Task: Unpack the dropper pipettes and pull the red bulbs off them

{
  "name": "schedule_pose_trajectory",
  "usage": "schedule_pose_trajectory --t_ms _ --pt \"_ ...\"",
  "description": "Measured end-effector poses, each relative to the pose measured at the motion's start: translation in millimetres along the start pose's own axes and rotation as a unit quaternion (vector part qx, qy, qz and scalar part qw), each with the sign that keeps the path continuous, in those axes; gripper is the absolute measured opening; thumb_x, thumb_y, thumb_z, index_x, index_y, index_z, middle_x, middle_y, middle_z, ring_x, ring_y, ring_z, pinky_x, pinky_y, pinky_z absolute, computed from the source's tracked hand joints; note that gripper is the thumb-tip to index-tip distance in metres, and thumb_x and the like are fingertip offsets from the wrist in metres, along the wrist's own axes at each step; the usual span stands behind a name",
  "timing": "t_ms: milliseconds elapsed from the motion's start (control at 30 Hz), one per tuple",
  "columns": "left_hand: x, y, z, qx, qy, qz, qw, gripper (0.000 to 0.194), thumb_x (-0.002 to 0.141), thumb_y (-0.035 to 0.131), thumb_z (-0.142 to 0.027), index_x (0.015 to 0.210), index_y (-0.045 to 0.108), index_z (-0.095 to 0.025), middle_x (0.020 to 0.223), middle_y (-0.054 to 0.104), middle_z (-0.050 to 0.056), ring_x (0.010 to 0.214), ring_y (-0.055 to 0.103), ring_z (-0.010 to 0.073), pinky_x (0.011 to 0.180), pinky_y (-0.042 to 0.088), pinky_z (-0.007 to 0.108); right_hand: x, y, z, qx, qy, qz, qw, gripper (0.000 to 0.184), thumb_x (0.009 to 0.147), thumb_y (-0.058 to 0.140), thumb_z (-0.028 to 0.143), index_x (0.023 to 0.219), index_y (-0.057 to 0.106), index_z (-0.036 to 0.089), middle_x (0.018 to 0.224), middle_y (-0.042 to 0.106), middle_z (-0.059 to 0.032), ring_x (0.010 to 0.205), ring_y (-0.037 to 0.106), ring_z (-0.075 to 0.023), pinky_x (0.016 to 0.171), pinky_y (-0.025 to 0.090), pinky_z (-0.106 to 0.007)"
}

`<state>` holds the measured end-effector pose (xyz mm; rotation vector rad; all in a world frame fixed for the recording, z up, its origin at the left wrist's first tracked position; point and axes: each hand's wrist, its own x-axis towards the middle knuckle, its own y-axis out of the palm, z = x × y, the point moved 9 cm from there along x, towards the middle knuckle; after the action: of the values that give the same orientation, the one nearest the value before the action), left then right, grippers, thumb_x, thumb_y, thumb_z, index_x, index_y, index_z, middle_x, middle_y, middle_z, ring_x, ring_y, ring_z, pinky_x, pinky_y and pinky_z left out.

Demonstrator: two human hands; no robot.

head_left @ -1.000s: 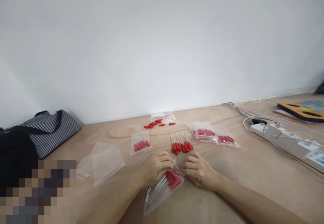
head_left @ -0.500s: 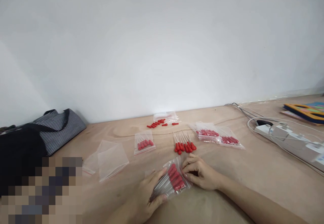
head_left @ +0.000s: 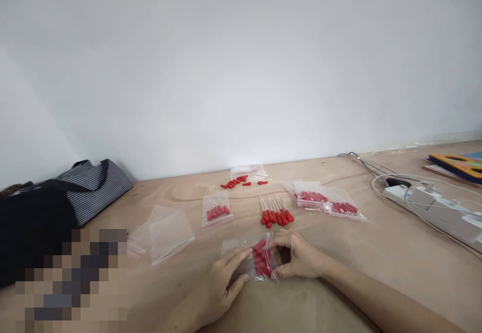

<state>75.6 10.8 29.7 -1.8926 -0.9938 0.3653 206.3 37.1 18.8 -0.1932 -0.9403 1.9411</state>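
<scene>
Head view: left hand (head_left: 241, 267) gripping clear plastic zip bag (head_left: 256, 255) containing red-bulbed transparent droppers (head_left: 262, 262); right hand (head_left: 295, 252) pinching its red-lined edge; similar loose droppers (head_left: 278, 217) lying beyond.

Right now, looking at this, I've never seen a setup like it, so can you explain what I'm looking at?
There's no machine here, just a person's two bare hands. The view comes from one camera worn on the head, looking forward and down.

The left hand and right hand hold a see-through bag with red-ended droppers inside; the right hand is at its red-lined edge.

On the table, just beyond, lie loose droppers. Left of them are a filled bag and some flat bags; to their right, more filled bags. Small red pieces lie near the wall. A power strip sits far right, a striped bag far left.
</scene>
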Motion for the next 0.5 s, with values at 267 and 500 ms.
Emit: schedule_pose_trajectory --t_ms 267,500 --pt "-0.8 5.5 10.6 -0.005 -0.012 -0.014 1.000 0.039 0.083 0.044 -0.023 0.122 0.045 -0.026 0.123 0.052 0.004 0.112 0.048 0.0189 0.096 0.039 0.035 -2.8 2.8 1.4 -0.029 0.042 -0.004 0.999 0.029 0.051 0.069 0.025 0.076 0.055 0.020 0.079 0.057 0.0021 0.076 0.049 -0.0151 0.078 0.033 -0.031" --pt "-1.1 0.3 9.2 -0.016 -0.015 -0.039 0.999 0.038 0.081 0.046 -0.022 0.118 0.048 -0.027 0.118 0.055 0.002 0.108 0.051 0.0182 0.094 0.041 0.033 3.6 10.0 9.9 -0.040 0.010 0.005 0.999 0.034 0.050 0.070 0.028 0.079 0.055 0.020 0.081 0.055 0.0011 0.078 0.048 -0.0152 0.073 0.034 -0.027"
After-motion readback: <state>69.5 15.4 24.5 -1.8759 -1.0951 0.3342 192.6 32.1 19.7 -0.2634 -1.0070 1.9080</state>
